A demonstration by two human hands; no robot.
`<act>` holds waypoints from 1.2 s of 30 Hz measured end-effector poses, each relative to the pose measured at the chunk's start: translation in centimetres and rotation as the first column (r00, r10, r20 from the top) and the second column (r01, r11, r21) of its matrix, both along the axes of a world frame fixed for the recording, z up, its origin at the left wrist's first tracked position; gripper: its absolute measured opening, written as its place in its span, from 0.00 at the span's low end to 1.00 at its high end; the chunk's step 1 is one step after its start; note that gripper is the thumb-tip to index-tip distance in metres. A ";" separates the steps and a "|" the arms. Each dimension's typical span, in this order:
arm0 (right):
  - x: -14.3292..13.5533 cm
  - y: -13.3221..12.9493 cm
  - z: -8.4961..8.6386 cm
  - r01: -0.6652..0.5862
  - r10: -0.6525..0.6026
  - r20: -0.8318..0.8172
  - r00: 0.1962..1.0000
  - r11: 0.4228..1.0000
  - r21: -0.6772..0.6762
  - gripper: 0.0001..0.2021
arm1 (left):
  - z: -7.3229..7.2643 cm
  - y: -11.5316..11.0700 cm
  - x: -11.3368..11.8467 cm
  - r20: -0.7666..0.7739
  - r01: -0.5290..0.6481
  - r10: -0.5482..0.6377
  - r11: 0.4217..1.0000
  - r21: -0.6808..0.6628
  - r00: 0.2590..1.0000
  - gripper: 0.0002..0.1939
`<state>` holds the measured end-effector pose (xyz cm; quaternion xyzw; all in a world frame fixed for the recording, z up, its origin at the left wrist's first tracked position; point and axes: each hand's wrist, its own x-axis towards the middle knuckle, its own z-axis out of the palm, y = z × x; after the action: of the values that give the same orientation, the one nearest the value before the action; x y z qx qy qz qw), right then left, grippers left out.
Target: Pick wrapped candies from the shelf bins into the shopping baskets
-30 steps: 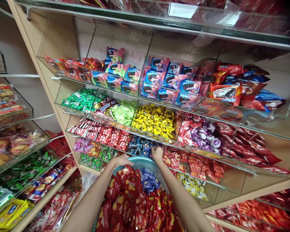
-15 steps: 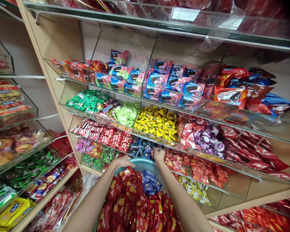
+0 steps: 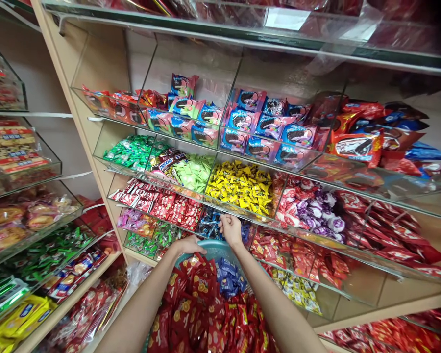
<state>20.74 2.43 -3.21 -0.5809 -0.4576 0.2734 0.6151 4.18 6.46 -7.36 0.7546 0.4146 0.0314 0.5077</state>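
Note:
A teal plastic basket (image 3: 216, 244) is at the bottom middle, and my left hand (image 3: 189, 244) is closed around its far rim. Inside lie red packets with orange slices (image 3: 194, 294), shiny red packets (image 3: 244, 318) and a small heap of blue packets (image 3: 230, 277). Just beyond the rim, my right hand (image 3: 231, 229) is over a compartment of dark blue wrapped candies (image 3: 208, 223). Its fingers are curled together at the candies; whatever they hold is hidden.
Yellow wrapped candies (image 3: 240, 189) fill the bin above my right hand, behind a glass shelf edge. Red packets (image 3: 270, 246) lie to its right, red-and-white packets (image 3: 169, 206) to the left. Blue cookie packs (image 3: 250, 122) stand higher. A side shelf (image 3: 62, 299) runs along the left.
My right hand has moved a little left and up over the dark blue candies, its fingers still curled. My left hand stays on the basket rim. The view has shifted slightly.

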 end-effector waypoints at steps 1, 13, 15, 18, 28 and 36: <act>-0.4 0.5 0.1 -0.024 0.024 -0.018 1.000 1.000 -0.009 0.15 | -0.1 0.0 0.0 0.007 0.002 -0.002 1.000 -0.002 1.000 0.18; -1.6 4.0 -0.1 0.025 -0.031 -0.054 0.998 0.994 -0.107 0.20 | -0.5 0.2 0.1 -0.008 -0.031 0.031 0.999 -0.024 1.000 0.18; -1.6 4.3 -0.3 0.040 -0.044 -0.028 0.999 0.992 -0.123 0.21 | -0.5 0.1 0.1 0.001 -0.039 0.039 0.999 -0.029 0.999 0.17; -1.5 4.7 -0.5 0.050 -0.047 0.025 0.999 0.989 -0.138 0.21 | -0.5 0.1 0.1 0.008 -0.036 0.037 0.998 -0.044 0.999 0.16; -0.9 3.9 -0.5 0.041 -0.022 0.246 0.969 0.997 -0.073 0.14 | -0.5 0.2 0.1 0.011 -0.014 0.014 1.000 -0.026 1.000 0.18; -0.2 2.7 -0.4 -0.039 0.053 0.267 0.962 0.998 -0.057 0.14 | 0.0 -0.1 0.1 0.000 0.006 -0.006 1.000 0.026 1.000 0.16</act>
<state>20.53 5.10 -3.63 -0.6172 -0.5429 0.2181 0.5260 4.23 6.41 -7.41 0.7623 0.4119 0.0351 0.4981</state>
